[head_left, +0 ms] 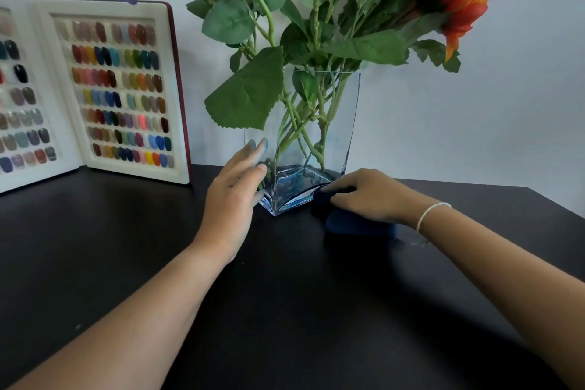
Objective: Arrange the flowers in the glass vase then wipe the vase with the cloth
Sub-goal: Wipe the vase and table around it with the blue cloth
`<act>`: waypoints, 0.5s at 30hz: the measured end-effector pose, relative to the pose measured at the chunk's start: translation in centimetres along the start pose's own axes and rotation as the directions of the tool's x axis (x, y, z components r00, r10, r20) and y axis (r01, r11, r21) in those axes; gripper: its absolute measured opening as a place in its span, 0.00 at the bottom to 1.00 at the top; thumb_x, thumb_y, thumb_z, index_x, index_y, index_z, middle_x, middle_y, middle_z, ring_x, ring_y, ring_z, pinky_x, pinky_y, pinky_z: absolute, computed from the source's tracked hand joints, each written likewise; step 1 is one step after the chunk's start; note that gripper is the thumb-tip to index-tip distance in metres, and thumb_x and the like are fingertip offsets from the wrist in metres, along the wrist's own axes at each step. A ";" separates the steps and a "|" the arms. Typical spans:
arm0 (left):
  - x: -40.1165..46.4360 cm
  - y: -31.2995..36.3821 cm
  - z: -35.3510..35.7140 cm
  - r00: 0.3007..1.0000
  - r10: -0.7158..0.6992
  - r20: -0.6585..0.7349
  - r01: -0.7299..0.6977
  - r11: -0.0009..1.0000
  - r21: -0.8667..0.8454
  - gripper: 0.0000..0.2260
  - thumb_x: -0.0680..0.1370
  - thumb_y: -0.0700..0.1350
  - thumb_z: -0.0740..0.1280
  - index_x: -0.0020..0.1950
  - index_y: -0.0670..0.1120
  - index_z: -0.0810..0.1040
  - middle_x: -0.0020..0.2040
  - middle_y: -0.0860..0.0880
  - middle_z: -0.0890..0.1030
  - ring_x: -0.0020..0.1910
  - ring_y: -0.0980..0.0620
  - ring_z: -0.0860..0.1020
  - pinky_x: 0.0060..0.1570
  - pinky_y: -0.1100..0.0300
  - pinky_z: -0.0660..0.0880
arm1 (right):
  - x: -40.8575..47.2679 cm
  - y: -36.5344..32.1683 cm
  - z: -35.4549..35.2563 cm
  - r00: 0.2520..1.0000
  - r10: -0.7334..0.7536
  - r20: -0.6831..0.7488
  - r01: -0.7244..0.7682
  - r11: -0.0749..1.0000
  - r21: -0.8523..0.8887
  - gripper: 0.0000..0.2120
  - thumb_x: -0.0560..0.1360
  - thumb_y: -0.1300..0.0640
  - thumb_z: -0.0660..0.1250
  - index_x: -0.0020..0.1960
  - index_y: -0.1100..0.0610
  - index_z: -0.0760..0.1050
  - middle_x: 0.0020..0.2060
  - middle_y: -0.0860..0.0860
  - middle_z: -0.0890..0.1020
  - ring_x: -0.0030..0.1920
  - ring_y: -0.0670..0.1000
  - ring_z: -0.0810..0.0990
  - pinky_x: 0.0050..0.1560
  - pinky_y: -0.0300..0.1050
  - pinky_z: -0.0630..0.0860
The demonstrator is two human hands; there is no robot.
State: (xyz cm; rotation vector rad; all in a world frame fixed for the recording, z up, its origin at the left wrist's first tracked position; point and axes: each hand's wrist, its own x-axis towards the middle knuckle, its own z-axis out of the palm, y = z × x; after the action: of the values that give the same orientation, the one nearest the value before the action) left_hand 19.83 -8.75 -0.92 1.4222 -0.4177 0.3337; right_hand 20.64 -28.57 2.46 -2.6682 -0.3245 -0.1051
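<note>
One glass vase [316,136] stands on the tabletop [285,310] between both hands. The left hand [234,196] lies flat against its left wall, fingers straight. The right hand [364,196] grips one blue cloth [351,223] pressed at the vase base. Flowers [316,25] fill the vase.

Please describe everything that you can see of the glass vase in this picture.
The glass vase is clear with a faint blue tint, square, wider at the rim than at its thick base. It stands upright on the dark table near the wall, one corner toward the camera. Green flower stems stand inside. The left hand rests with straight fingers against its left side; the right hand presses a dark blue cloth against its lower right edge.
</note>
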 end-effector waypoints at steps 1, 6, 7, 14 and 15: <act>0.0 0.0 0.0 1.000 0.000 0.001 0.000 1.000 0.005 0.16 0.78 0.43 0.57 0.58 0.62 0.73 0.72 0.56 0.65 0.68 0.60 0.65 0.60 0.55 0.71 | -0.1 -0.3 0.2 1.000 -0.009 0.000 0.009 1.000 0.003 0.15 0.73 0.56 0.61 0.58 0.47 0.77 0.59 0.49 0.78 0.48 0.46 0.72 0.43 0.36 0.66; -0.2 0.2 0.1 1.000 -0.007 -0.001 0.007 1.000 0.013 0.16 0.78 0.42 0.56 0.59 0.61 0.73 0.72 0.56 0.65 0.68 0.60 0.64 0.62 0.54 0.71 | -0.6 -1.2 0.7 0.999 -0.044 0.021 0.043 0.999 0.020 0.15 0.72 0.55 0.62 0.57 0.46 0.77 0.58 0.48 0.78 0.50 0.46 0.74 0.48 0.37 0.66; -0.2 0.2 0.1 1.000 -0.007 -0.002 0.007 1.000 0.009 0.16 0.78 0.42 0.56 0.58 0.61 0.73 0.72 0.56 0.65 0.69 0.60 0.64 0.61 0.54 0.71 | -0.6 -1.3 0.7 0.998 -0.048 0.027 0.047 0.999 0.024 0.15 0.72 0.55 0.62 0.57 0.45 0.77 0.57 0.48 0.78 0.51 0.46 0.74 0.48 0.37 0.66; -0.2 0.3 0.0 1.000 -0.022 0.008 0.022 1.000 -0.002 0.16 0.78 0.42 0.56 0.58 0.62 0.73 0.72 0.56 0.64 0.69 0.59 0.64 0.62 0.55 0.70 | -1.0 -1.2 0.3 0.996 -0.044 0.082 0.040 0.998 0.057 0.16 0.71 0.50 0.67 0.58 0.48 0.72 0.56 0.48 0.77 0.54 0.48 0.74 0.52 0.41 0.68; -0.2 0.3 -0.1 1.000 -0.025 0.010 0.025 1.000 0.000 0.16 0.78 0.42 0.56 0.59 0.61 0.73 0.72 0.56 0.64 0.69 0.59 0.64 0.62 0.54 0.70 | -1.1 -1.3 0.1 0.992 -0.034 0.123 0.025 0.997 0.074 0.18 0.70 0.49 0.67 0.59 0.49 0.71 0.57 0.48 0.76 0.55 0.48 0.73 0.52 0.41 0.67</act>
State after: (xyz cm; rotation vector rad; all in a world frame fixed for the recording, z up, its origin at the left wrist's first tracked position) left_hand 19.53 -8.65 -0.74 1.4280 -0.4083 0.3064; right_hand 19.30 -27.67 2.82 -2.6043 -0.4003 0.0630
